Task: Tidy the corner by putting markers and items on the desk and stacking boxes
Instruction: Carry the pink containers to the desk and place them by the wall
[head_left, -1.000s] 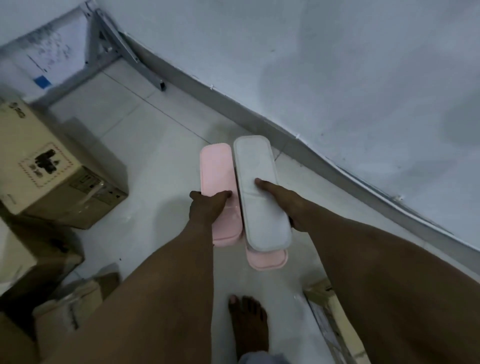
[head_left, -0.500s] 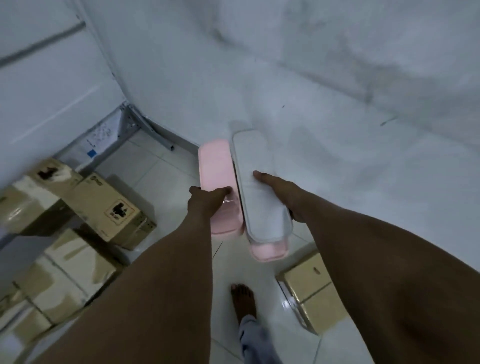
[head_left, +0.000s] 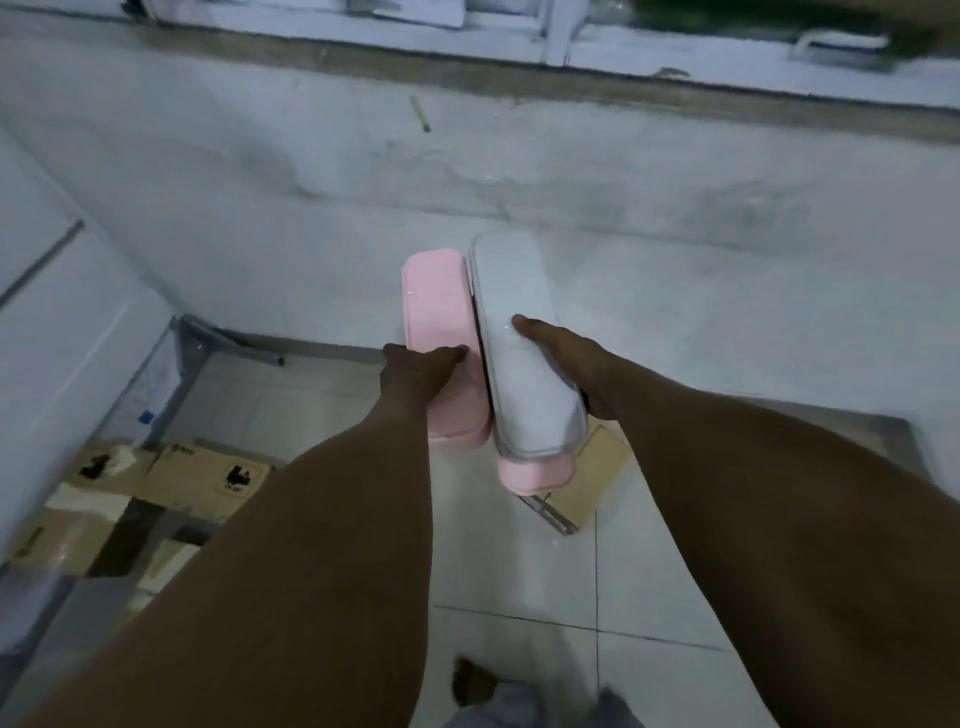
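Cardboard boxes: lower left on the tiled floor, crowded together below the wall.
Left hand: clamped around the near half of the pink box, thumb lying across its top.
Pink box: held off the floor, long side pointing away, touching the right-hand box along one edge.
Grey-lidded pink box: held level with the first, slightly nearer.
Right hand: gripping it from the right side, thumb pressed on the lid.
Flat carton: on the floor beneath.
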